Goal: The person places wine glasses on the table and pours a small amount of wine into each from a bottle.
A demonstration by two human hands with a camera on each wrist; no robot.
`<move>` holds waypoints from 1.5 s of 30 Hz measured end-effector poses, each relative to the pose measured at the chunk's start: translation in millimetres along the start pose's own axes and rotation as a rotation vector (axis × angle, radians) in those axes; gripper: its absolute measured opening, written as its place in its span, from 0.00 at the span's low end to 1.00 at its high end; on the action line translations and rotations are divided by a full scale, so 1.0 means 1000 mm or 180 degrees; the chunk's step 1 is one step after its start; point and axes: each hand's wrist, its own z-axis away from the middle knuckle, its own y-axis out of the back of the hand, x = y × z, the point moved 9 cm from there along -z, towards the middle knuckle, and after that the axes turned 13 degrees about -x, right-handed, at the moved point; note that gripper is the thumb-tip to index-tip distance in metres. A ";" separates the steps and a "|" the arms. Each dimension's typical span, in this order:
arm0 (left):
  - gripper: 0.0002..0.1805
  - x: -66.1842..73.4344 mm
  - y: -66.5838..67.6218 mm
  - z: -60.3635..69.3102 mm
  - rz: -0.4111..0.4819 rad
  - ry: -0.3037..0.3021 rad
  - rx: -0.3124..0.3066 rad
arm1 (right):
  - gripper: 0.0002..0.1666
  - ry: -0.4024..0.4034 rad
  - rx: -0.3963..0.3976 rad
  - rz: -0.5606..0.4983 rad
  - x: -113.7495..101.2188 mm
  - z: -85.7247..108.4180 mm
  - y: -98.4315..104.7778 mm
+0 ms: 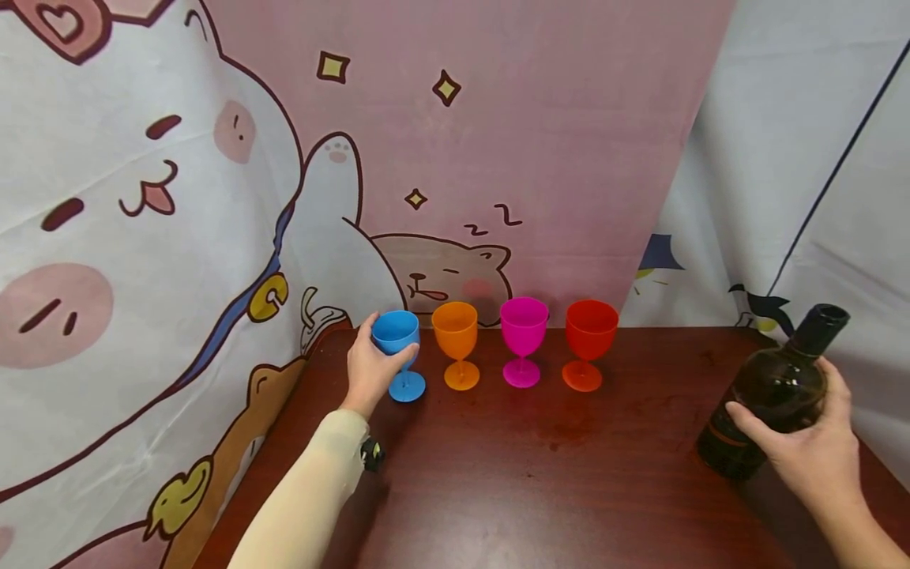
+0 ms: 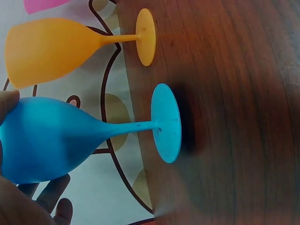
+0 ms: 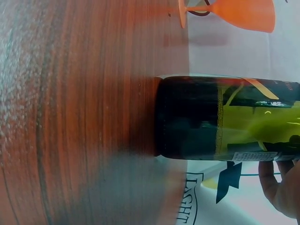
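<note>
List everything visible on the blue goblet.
The blue goblet is a single plain blue and looks like plastic: rounded bowl, thin stem, flat round foot with a few small dark specks. It is roughly upright, left of the orange goblet in the head view, with a gap between them. The left hand grips the bowl. Whether the foot touches the table is unclear.

On the pink cloth [image 1: 583,118] above the far edge of the table [image 1: 526,482], two letters Z [image 1: 507,215] over a printed bear [image 1: 455,269]. On white cloth [image 3: 225,56] beyond the table's edge, capitals [image 3: 186,206] ending in GHT, with unclear first letters. On the bottle [image 3: 187,117] near the right edge, a label [image 3: 255,124] with illegible print.
</note>
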 end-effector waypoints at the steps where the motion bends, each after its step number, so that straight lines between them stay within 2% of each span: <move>1: 0.55 -0.001 -0.001 -0.001 0.0002 0.0018 -0.0001 | 0.70 0.0005 0.0015 -0.0007 0.000 0.000 0.000; 16: 0.56 -0.007 -0.006 -0.014 0.0167 0.0226 0.0008 | 0.71 -0.0049 -0.0021 -0.0042 0.002 0.001 0.000; 22: 0.56 -0.008 -0.012 -0.020 0.0185 0.0232 -0.0022 | 0.70 -0.0059 0.0008 -0.0056 0.003 0.001 -0.001; 30: 0.57 -0.010 -0.017 -0.022 0.0208 0.0232 -0.0040 | 0.70 -0.0117 0.0035 -0.0046 0.004 0.002 -0.001; 39: 0.56 -0.015 -0.018 -0.026 0.0171 0.0226 -0.0011 | 0.69 -0.0052 0.0110 -0.0102 0.001 0.002 -0.004; 45: 0.55 -0.019 -0.022 -0.027 0.0151 0.0154 0.0062 | 0.68 0.0170 0.0231 -0.0178 0.000 0.003 -0.004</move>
